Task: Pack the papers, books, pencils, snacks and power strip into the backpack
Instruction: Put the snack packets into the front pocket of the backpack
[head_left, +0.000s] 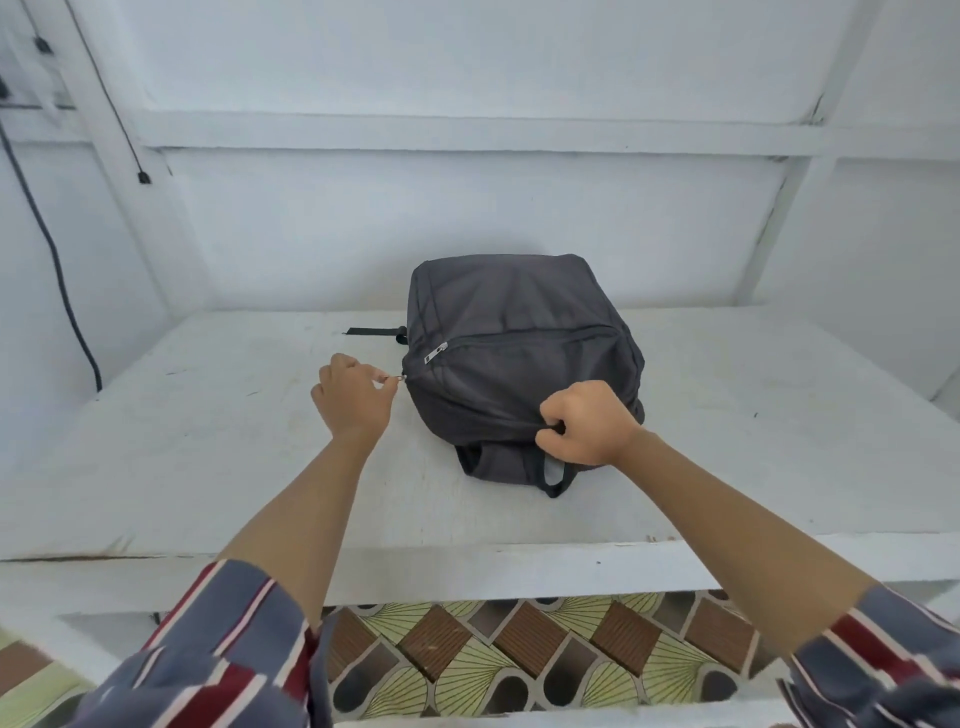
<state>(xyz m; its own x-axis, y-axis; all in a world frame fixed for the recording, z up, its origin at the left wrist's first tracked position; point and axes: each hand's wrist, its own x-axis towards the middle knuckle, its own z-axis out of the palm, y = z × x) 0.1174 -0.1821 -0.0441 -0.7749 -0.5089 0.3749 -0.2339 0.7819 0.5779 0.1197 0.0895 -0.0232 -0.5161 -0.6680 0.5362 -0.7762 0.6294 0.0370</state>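
Lying on the counter (208, 441), the backpack (519, 322) is presenting its main zip seam along the near side, running left to right. The left grip (353, 400) is pinching the zipper pull (393, 378) at the seam's left end; the right grip (587, 426) is clenching fabric at its near right, bracing.

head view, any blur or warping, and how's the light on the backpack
Head view: soft, even light, no glare, only a faint shadow under the backpack on the table; wide-angle warp splays the wall beams outward; the striped sleeves at the bottom corners are smeared, while the left hand and right hand look sharp.
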